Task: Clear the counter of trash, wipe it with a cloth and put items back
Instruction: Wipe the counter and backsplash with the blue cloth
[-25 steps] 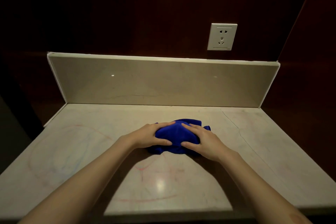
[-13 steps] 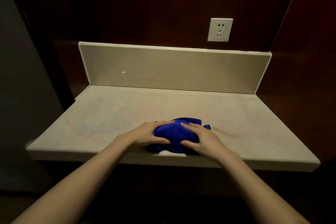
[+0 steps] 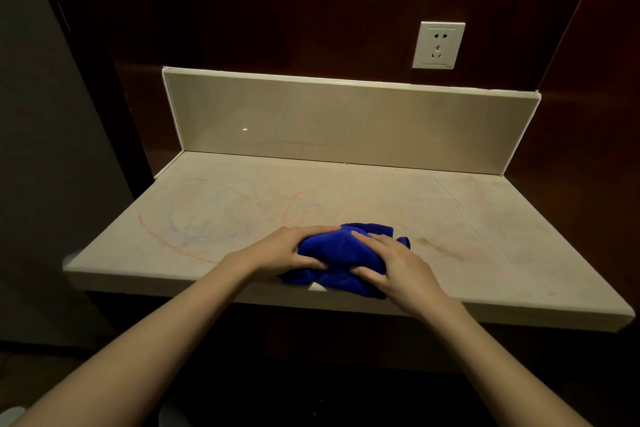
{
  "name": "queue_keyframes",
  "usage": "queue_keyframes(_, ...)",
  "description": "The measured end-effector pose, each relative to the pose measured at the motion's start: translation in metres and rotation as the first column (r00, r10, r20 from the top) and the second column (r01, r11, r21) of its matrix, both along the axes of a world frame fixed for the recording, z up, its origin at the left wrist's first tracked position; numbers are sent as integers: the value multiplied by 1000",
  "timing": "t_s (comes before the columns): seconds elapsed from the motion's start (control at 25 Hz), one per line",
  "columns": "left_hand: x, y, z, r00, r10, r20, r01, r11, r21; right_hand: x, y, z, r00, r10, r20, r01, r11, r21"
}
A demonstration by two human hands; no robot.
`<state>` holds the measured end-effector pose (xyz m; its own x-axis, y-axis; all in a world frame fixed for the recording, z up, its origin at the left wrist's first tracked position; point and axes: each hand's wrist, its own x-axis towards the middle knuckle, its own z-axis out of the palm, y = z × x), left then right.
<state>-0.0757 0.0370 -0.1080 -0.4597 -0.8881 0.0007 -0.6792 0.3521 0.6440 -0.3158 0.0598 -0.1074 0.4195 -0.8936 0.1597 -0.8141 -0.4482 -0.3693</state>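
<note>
A bunched blue cloth (image 3: 341, 255) lies at the front edge of the beige stone counter (image 3: 363, 198), partly hanging over it. My left hand (image 3: 287, 250) grips the cloth's left side, thumb and fingers curled round it. My right hand (image 3: 394, 267) clasps the right side the same way. Faint red and blue scribble marks (image 3: 207, 218) cover the counter's left half, and a brownish smear (image 3: 440, 246) lies right of the cloth.
A beige backsplash (image 3: 346, 125) runs along the rear, with a white wall socket (image 3: 438, 45) above it on dark wood panelling. A grey wall (image 3: 52, 149) stands to the left. The counter's front edge (image 3: 519, 314) overhangs a dark space.
Both hands have dragged the cloth from mid-counter to the front edge, where it now overhangs. The view has pulled back from the counter and shifted left.
</note>
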Motion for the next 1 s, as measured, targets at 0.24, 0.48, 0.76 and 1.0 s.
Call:
queue_keyframes(0.24,15,-59,2,1000,1,10,-1,1000,-2,16,-65,-3,1000,-7,7,7,1000,-12)
queue_keyframes(0.48,30,-137,6,1000,5,28,-5,1000,12,38,-138,-2,998,-57,23,58,998,-9)
queue_keyframes(0.76,45,-212,8,1000,-10,22,9,1000,15,56,-213,-3,995,-90,43,89,996,23)
queue_keyframes(1.0,53,-263,5,999,-22,36,21,1000,22,63,-260,-5,990,-125,61,124,992,23)
